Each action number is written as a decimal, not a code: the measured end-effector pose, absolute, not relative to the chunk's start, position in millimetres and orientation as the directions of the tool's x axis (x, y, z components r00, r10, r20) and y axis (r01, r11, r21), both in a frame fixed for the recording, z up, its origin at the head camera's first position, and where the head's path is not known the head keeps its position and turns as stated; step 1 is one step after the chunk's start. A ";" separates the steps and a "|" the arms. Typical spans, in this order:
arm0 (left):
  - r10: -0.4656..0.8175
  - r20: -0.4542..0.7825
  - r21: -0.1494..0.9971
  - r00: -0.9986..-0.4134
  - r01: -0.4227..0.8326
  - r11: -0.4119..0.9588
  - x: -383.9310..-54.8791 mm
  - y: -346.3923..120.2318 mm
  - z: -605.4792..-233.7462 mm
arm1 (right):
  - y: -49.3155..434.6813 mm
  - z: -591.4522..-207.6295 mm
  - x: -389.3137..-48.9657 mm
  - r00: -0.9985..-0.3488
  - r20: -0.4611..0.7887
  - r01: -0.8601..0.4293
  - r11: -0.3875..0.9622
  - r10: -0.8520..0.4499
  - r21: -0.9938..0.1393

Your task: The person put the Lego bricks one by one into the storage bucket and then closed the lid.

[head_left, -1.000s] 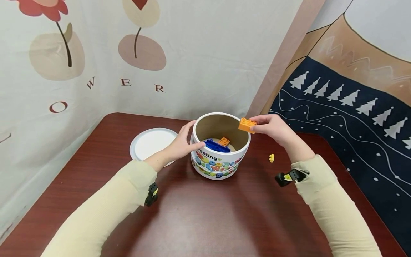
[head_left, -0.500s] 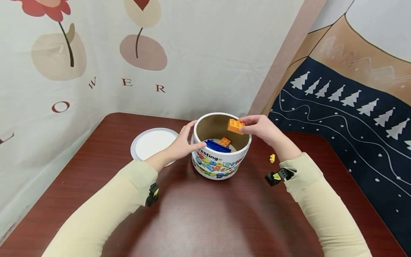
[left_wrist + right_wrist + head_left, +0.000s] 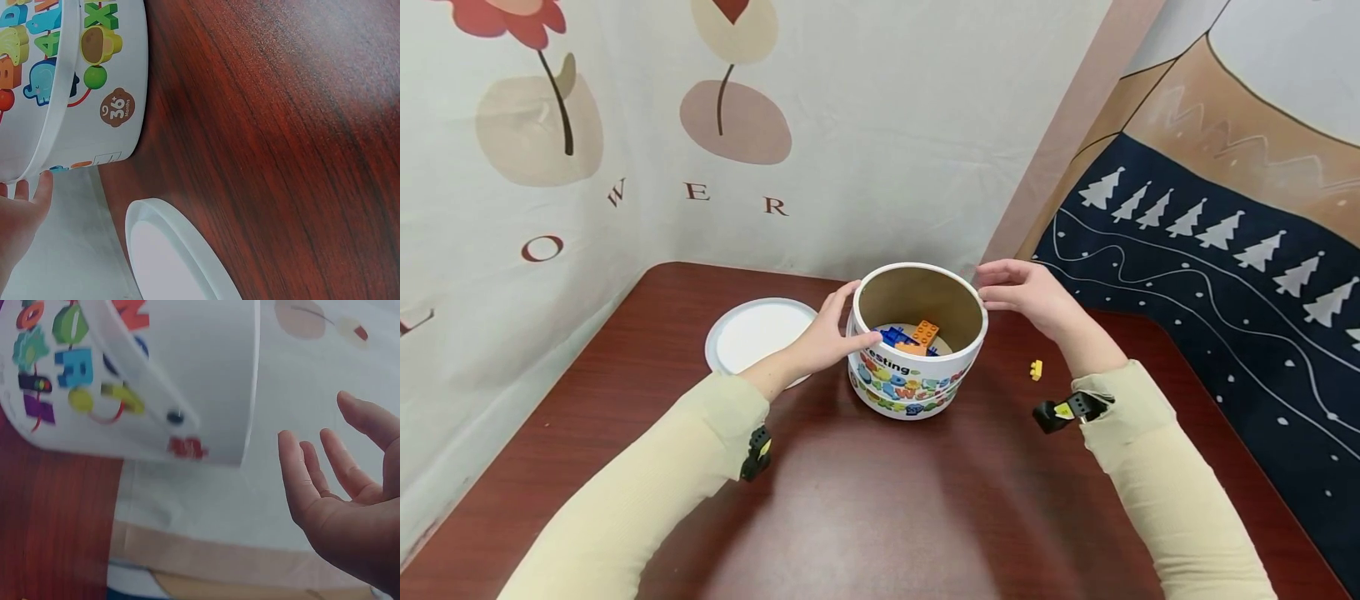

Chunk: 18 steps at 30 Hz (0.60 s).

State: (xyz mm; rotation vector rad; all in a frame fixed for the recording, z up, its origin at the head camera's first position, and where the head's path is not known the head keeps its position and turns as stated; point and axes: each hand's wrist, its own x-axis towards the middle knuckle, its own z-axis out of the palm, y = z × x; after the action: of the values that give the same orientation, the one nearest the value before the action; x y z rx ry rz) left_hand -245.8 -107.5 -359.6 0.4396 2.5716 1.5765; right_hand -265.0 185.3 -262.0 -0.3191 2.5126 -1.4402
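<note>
A white round toy bucket (image 3: pixel 904 385) printed with colourful letters and animals stands upright, its top uncovered. My left hand (image 3: pixel 822 337) holds its left side, thumb at the front rim and fingers at the left rim. Inside lie an orange building brick (image 3: pixel 925 332), a second orange brick (image 3: pixel 912 348) partly hidden by the front wall, and blue pieces (image 3: pixel 895 336). My right hand (image 3: pixel 1026 296) is just outside the right rim with nothing in it. In the right wrist view its fingers are loosely spread, apart from the bucket wall.
A white round lid (image 3: pixel 756 333) lies on the brown wooden table (image 3: pixel 865 517) left of the bucket, partly behind my left forearm. A small yellow brick (image 3: pixel 1036 370) lies to the right of the bucket. Printed cloth walls (image 3: pixel 880 150) stand behind the table.
My right hand carried an orange brick left over the bucket, let it go inside, then moved back right past the rim. My left hand stays on the bucket.
</note>
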 end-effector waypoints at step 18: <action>0.297 0.066 0.884 -0.953 0.194 0.426 -244.6 -108.3 -357.3 | 279.6 -334.6 -268.8 -0.957 -0.226 0.095 0.538 -0.182 -0.837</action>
State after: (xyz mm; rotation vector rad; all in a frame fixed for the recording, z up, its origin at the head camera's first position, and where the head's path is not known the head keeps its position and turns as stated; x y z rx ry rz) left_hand -244.6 -108.3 -357.3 0.4430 2.5673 1.5703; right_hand -268.8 279.6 -334.6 -0.0719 2.4930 -1.3827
